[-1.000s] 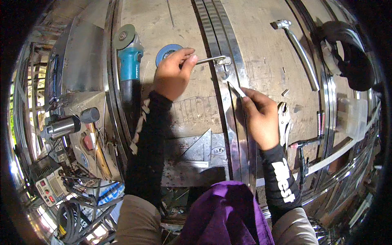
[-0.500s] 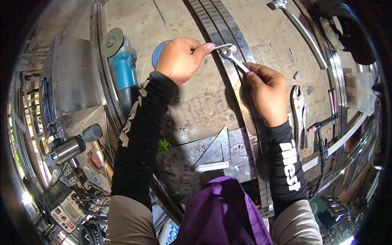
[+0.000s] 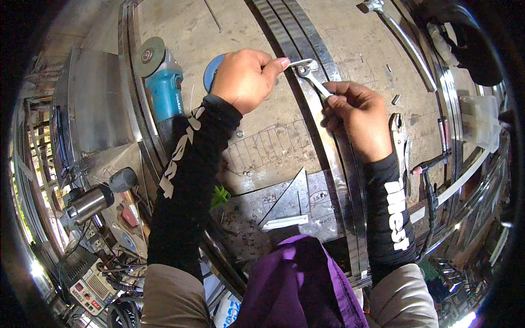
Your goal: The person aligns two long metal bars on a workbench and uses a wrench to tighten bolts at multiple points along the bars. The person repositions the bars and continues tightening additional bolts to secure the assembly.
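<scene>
My left hand (image 3: 244,82) is closed, pinching a thin bent metal rod that looks like a hex key (image 3: 298,63) between thumb and fingers. Its far end reaches a small metal fitting (image 3: 313,65) on the long shiny metal bars (image 3: 281,24). A combination spanner (image 3: 318,84) is gripped near its lower end by my right hand (image 3: 361,115), with thumb and fingers closed round it. The spanner's head sits at the fitting, just below the rod. Whatever the head grips is too small to make out.
Left of the bars lie a teal angle grinder (image 3: 165,90) and a blue disc (image 3: 212,71). Locking pliers (image 3: 398,139) rest beyond my right wrist, and a long-handled tool (image 3: 407,41) lies farther right. A set square (image 3: 290,205) sits on a marked metal plate (image 3: 249,205) nearby.
My right hand and forearm have shifted slightly to the right, with the spanner turned a little steeper. My left hand has moved slightly right. Both tools stay at the fitting.
</scene>
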`<state>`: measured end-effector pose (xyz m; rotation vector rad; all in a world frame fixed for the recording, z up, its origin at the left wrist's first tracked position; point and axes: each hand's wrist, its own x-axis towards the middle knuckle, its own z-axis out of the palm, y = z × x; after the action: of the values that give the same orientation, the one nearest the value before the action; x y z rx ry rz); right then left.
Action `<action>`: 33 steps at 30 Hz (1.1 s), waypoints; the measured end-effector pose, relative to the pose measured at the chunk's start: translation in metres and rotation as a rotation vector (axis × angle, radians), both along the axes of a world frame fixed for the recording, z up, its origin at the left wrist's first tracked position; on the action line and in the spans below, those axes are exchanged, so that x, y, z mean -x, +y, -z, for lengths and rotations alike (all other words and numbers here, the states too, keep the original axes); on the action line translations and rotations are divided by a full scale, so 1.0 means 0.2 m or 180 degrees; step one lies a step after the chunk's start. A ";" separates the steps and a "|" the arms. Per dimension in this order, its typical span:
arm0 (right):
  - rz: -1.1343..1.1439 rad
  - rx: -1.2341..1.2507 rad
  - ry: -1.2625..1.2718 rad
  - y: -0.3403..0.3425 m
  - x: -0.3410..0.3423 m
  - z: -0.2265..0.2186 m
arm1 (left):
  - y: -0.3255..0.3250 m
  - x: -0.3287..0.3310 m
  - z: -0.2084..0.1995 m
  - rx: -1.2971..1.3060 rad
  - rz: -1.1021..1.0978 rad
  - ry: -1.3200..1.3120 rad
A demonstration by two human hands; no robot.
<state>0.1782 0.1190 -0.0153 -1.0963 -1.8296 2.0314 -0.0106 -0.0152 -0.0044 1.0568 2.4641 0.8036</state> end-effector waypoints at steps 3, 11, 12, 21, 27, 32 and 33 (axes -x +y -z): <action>0.0132 0.0227 0.0235 -0.14 0.02 -0.02 | -0.01 0.00 0.01 -0.0015 0.0011 0.0093; 0.0908 0.0859 0.0411 -0.43 0.18 -0.02 | -0.01 0.00 -0.01 0.0096 -0.0046 0.0106; 0.1074 0.1112 0.0563 -0.47 0.22 0.00 | 0.00 0.00 -0.01 0.0132 -0.0012 0.0162; 0.0335 -0.0774 0.0204 -0.58 0.26 0.12 | 0.02 0.01 0.04 -0.0077 0.0163 0.0134; 0.0104 -0.1068 -0.0014 -0.23 -0.06 0.02 | 0.01 0.00 -0.02 0.0241 0.0135 0.0135; -0.0280 -0.0892 -0.0379 -0.08 -0.02 0.05 | 0.02 0.00 -0.02 0.0222 0.0209 0.0243; -0.0283 -0.0927 -0.0380 -0.07 -0.01 0.06 | 0.02 -0.01 -0.03 0.0293 0.0184 0.0184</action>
<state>0.1799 0.1042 -0.0275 -1.0889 -2.1843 1.7012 -0.0095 -0.0104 0.0017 1.1270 2.4800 0.6443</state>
